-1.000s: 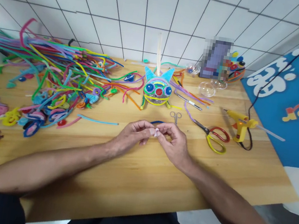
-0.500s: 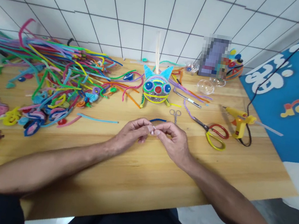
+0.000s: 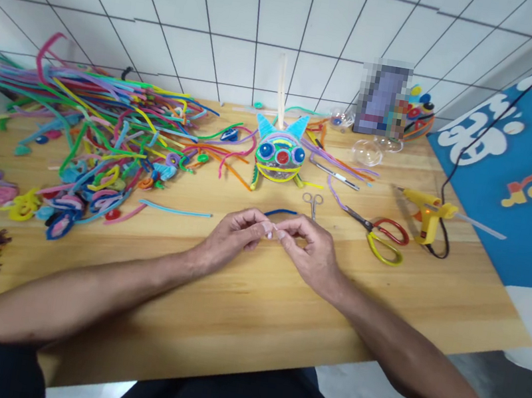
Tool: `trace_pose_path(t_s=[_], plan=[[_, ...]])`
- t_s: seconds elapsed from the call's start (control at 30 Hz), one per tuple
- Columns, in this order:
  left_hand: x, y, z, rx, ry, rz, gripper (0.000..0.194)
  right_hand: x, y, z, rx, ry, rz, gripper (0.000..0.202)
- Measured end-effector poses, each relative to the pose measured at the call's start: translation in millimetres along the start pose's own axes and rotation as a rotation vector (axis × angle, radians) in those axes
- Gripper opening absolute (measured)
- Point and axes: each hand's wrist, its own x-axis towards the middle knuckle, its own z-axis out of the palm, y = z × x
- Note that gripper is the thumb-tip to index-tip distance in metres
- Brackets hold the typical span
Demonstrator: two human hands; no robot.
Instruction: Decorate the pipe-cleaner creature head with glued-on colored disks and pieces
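Pinching a small pale pink piece (image 3: 270,232) between both hands.
Head view: the left hand (image 3: 239,234) has its thumb and fingertips closed on the piece; the right hand (image 3: 312,250) meets it in a matching pinch, fingers curled. The piece sits at clock center, over the wooden table (image 3: 227,317). Relative to it, the blue-eared figure (image 3: 282,157) stands at 12 o'clock, the large scissors (image 3: 367,226) lie near 3 o'clock, and the light-blue stem (image 3: 176,210) lies at 9 o'clock.
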Motion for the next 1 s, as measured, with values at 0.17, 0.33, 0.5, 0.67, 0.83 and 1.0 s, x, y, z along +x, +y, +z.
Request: trace_pose_path(t_s=[0.17, 0.33, 0.5, 0.67, 0.83, 1.0], plan=[[2.9, -1.3, -3.4, 0.039, -0.043, -0.035, 0.042, 6.1, -0.3, -9.2, -0.030, -0.083, 0.002, 0.008], [6.7, -2.5, -4.4, -0.049, -0.111, -0.071, 0.045, 6.0, 2.3, -8.1, 0.120, -0.040, 0.078, 0.008], [5.8, 0.2, -0.9, -0.236, -0.205, -0.137, 0.040, 5.3, 3.7, -6.9, 0.189, -0.044, 0.075, 0.011], [3.3, 2.8, -0.1, -0.345, -0.231, -0.221, 0.039, 4.2, 3.9, -5.5, 0.228, -0.078, 0.053, 0.012], [2.3, 3.5, -1.9, -0.321, -0.251, -0.244, 0.042, 3.6, 0.9, -6.7, 0.206, -0.071, 0.021, 0.010], [2.3, 0.0, -2.2, -0.280, -0.262, -0.211, 0.040, 6.8, -2.5, -11.8, 0.120, -0.084, -0.034, 0.009]])
